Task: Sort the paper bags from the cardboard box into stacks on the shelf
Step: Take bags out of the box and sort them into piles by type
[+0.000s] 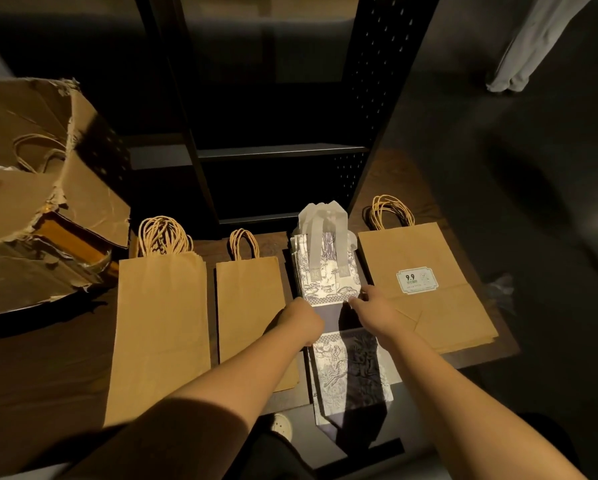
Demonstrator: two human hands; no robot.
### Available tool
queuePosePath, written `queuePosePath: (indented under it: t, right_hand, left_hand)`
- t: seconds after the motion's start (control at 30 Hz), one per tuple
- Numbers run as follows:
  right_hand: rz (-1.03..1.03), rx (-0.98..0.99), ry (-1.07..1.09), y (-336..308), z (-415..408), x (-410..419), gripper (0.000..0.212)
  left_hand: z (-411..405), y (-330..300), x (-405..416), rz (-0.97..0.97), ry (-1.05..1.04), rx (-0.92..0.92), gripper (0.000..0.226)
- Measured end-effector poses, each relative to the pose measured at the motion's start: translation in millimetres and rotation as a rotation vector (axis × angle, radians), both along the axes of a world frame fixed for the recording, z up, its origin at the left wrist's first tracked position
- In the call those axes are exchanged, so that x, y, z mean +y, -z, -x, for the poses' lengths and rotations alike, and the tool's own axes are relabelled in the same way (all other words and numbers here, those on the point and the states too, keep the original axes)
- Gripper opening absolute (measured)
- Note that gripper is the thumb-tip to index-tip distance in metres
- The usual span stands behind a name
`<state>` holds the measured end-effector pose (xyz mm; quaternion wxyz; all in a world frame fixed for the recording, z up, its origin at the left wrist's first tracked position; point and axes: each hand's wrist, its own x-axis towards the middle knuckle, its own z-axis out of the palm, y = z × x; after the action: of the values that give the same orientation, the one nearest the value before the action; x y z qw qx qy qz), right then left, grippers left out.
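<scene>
Brown kraft paper fills most of the dark wooden shelf (387,181) before you: four stacks of bags lie flat in a row, handles pointing away from you. At the far left is the tall kraft stack (159,327) with a thick bunch of twisted handles; just beside it to the right lies the smaller kraft stack (249,306). Next comes the printed white-and-purple stack (325,271) with pale flat handles, and to the right of that the wide kraft stack (425,306), whose top bag bears a small label (414,280) reading 9.9. Both your hands are on the printed stack. Your left hand (299,320) has its fingers curled over the stack's left edge near the middle; your right hand (370,303) rests on the right edge with fingers reaching forward, but you cannot tell from this angle whether it pinches the paper or only presses it. The near end of the printed bags overhangs the shelf's front edge. Off to the left sits the torn cardboard box (48,202), with a few kraft handles (36,152) showing inside it.
</scene>
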<state>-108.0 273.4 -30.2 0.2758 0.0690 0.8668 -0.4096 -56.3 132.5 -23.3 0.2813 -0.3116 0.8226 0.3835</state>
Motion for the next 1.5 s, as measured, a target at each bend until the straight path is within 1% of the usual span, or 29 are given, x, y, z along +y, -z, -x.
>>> queuePosePath:
  t: [0.13,0.23,0.33,0.43,0.5,0.57,0.6,0.7,0.73,0.77,0.83,0.93,1.1,1.2,1.27,1.37,1.5]
  right_hand:
    - [0.023,-0.043,0.022,-2.6,0.4,-5.9,0.035]
    - [0.022,-0.054,0.027,-3.6,-0.4,-4.8,0.032]
    - [0.022,-0.052,0.025,-5.2,-1.8,-4.6,0.028]
    - [-0.021,-0.039,0.008,-7.6,-3.3,-4.4,0.026]
    - [-0.068,0.015,-0.021,-9.4,-4.4,-3.1,0.019]
    - [-0.134,0.126,-0.053,-15.2,-6.0,-2.2,0.01]
    - [-0.145,0.191,-0.065,-17.8,-6.6,-2.2,0.013]
    - [-0.164,0.315,-0.094,-28.9,-6.6,-7.1,0.031]
    - [-0.155,0.337,-0.109,-33.3,-6.3,-11.0,0.029]
    - [-0.136,0.352,-0.127,-37.4,-5.9,-15.5,0.022]
    - [-0.091,0.386,-0.157,-48.4,-6.3,-29.5,0.007]
    - [-0.014,0.421,-0.21,-67.8,-8.6,-56.7,0.01]
    - [0.101,0.481,-0.298,-105.5,-10.3,-107.1,0.009]
    - [0.169,0.535,-0.351,-130.9,-16.4,-150.1,0.008]
    - [0.178,0.571,-0.364,-147.0,-19.2,-171.6,0.007]
    - [0.202,0.627,-0.385,-167.7,-27.1,-217.8,0.013]
    - [0.23,0.638,-0.427,-190.8,-43.2,-286.1,0.01]
  left_hand:
    - [3.7,-0.2,1.5,0.05,0.065,-0.07,0.037]
    - [2.8,2.2,-0.7,0.002,-0.003,-0.074,0.045]
    - [-1.1,4.0,-1.8,-0.112,-0.083,-0.042,0.053]
    - [-3.9,1.7,-4.2,-0.144,-0.092,-0.01,0.057]
    - [-3.4,-2.9,-11.7,-0.061,-0.047,0.042,0.048]
    - [-1.7,-10.1,-21.7,0.025,0.042,0.059,0.04]
    - [-0.4,-13.0,-27.1,0.033,0.086,0.049,0.036]
    - [2.8,-26.4,-39.4,-0.063,0.134,0.076,0.017]
    - [3.5,-32.5,-43.6,-0.075,0.135,0.12,0.011]
    - [3.6,-39.0,-47.6,-0.081,0.13,0.176,0.009]
    - [2.8,-52.2,-57.4,-0.097,0.088,0.29,0.013]
    - [-0.8,-70.7,-74.0,-0.109,0.033,0.392,0.014]
    - [-13.9,-111.3,-117.7,-0.025,0.049,0.502,0.013]
    - [-28.3,-137.7,-160.3,-0.003,-0.02,0.546,0.01]
    - [-35.2,-153.0,-180.1,0.003,-0.046,0.573,0.008]
    - [-52.9,-174.0,-222.4,0.001,-0.079,0.61,0.006]
    - [-74.9,-195.7,-285.5,-0.019,-0.118,0.647,0.007]
